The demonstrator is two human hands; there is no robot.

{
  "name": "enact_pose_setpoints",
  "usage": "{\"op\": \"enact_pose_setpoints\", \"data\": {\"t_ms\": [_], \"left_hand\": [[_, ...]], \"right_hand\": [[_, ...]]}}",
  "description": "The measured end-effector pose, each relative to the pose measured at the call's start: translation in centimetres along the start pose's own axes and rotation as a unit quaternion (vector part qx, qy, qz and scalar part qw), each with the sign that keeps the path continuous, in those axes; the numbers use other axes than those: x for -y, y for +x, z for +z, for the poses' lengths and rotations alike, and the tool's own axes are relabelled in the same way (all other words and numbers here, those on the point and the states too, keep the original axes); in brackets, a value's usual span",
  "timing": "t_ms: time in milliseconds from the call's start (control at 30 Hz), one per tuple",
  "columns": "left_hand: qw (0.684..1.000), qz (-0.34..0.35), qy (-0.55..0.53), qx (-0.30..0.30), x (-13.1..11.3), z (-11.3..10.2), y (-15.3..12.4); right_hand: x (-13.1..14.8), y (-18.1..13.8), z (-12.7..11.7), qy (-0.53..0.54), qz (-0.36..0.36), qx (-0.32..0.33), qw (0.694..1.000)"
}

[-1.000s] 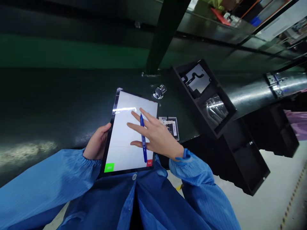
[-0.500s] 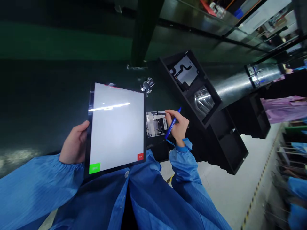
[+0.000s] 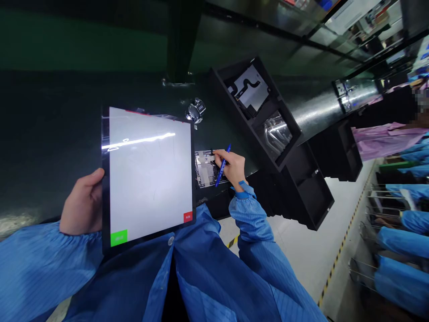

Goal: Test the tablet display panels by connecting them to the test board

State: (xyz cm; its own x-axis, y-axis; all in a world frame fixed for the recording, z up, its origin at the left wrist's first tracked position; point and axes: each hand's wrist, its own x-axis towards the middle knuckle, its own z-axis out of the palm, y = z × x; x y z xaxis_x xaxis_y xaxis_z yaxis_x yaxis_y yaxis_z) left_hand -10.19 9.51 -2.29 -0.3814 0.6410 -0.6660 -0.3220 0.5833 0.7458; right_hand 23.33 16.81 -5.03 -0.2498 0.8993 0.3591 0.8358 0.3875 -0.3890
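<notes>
My left hand point(image 3: 82, 203) grips the left edge of a large tablet-like screen point(image 3: 150, 174), thumb at the front and fingers hidden behind. The lit screen is white, with a green block at lower left and a red one at lower right. My right hand point(image 3: 233, 169) is closed with a blue pen point(image 3: 223, 165) slanting across its fingers. Its pinched thumb and forefinger are at a bare circuit board point(image 3: 205, 171) with pale tape strips, beside the screen's right edge. Whatever lies between those fingertips is too small to make out. The hand covers the board's right part.
A shiny metal object point(image 3: 195, 110) lies on the dark bench beyond the screen. To the right, a black divided tray point(image 3: 241, 103) holds a grey panel with black flex cables and clear plastic pieces. More black trays point(image 3: 310, 190) stand nearer. Blue-sleeved people are at far right.
The view has shifted, so most things appear farther left and higher. My right fingertips have moved left over the board. The screen appears larger, still in my left hand.
</notes>
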Motion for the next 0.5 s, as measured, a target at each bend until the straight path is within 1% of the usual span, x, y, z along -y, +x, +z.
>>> {"op": "enact_pose_setpoints", "data": {"t_ms": [100, 167, 233, 300, 333, 400, 433, 500], "left_hand": [[1.000, -0.007, 0.012, 0.006, 0.2, -0.2, 0.3], [1.000, -0.002, 0.027, 0.000, 0.1, -0.1, 0.3], [0.998, 0.034, 0.046, -0.023, -0.2, 0.2, 0.3], [0.988, 0.099, 0.088, -0.074, -0.6, 0.5, 0.1], [0.980, 0.129, 0.117, -0.099, -0.8, 0.6, 0.1], [0.960, 0.174, 0.177, -0.128, -1.0, 0.6, 0.1], [0.954, 0.186, 0.198, -0.128, -1.0, 0.5, 0.1], [0.952, 0.198, 0.201, -0.122, -0.8, 0.3, 0.3]], "right_hand": [[1.6, 0.0, -0.7, 0.000, 0.020, 0.025, 1.000], [3.3, 0.2, -1.2, 0.019, 0.036, 0.067, 0.997], [5.2, 0.6, -1.5, 0.021, 0.050, 0.139, 0.989], [6.7, 1.5, -1.6, -0.012, 0.065, 0.215, 0.974], [7.3, 2.0, -1.6, -0.040, 0.075, 0.242, 0.967], [8.2, 3.0, -1.5, -0.101, 0.092, 0.276, 0.951], [8.6, 3.4, -1.4, -0.129, 0.094, 0.286, 0.945], [9.3, 4.0, -1.3, -0.171, 0.089, 0.302, 0.934]]}}
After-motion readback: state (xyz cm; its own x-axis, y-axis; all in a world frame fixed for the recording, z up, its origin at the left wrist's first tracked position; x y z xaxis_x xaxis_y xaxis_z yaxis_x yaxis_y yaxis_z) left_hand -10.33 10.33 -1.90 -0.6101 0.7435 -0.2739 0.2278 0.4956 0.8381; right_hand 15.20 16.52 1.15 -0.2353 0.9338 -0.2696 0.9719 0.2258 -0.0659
